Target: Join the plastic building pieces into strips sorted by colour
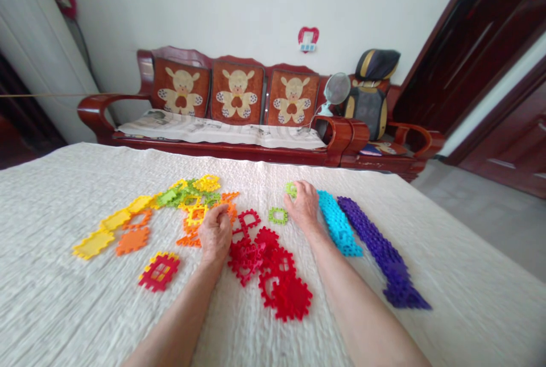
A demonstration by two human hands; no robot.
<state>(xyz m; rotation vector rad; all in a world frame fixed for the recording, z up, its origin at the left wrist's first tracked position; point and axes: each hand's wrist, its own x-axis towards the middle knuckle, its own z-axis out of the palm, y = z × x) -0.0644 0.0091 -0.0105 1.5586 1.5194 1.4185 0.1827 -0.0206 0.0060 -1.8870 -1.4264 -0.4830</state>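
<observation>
My right hand [303, 205] is at the middle of the table with its fingers at a small light green interlocking tile [291, 189], partly hidden by them. A second light green frame tile [278, 215] lies flat just in front of it. My left hand [215, 233] is closed over the edge of a heap of orange tiles [193, 223]; anything within its fingers is hidden. Between my hands spreads a pile of red tiles [292, 297]. Yellow and green tiles [170, 196] lie beyond my left hand.
To the right lie a light blue strip of tiles [340, 225] and a purple one [377, 242]. A row of yellow tiles [115, 221] and a red tile over yellow [159, 271] are at left. A wooden sofa [239, 152] stands behind the cloth-covered table [77, 304].
</observation>
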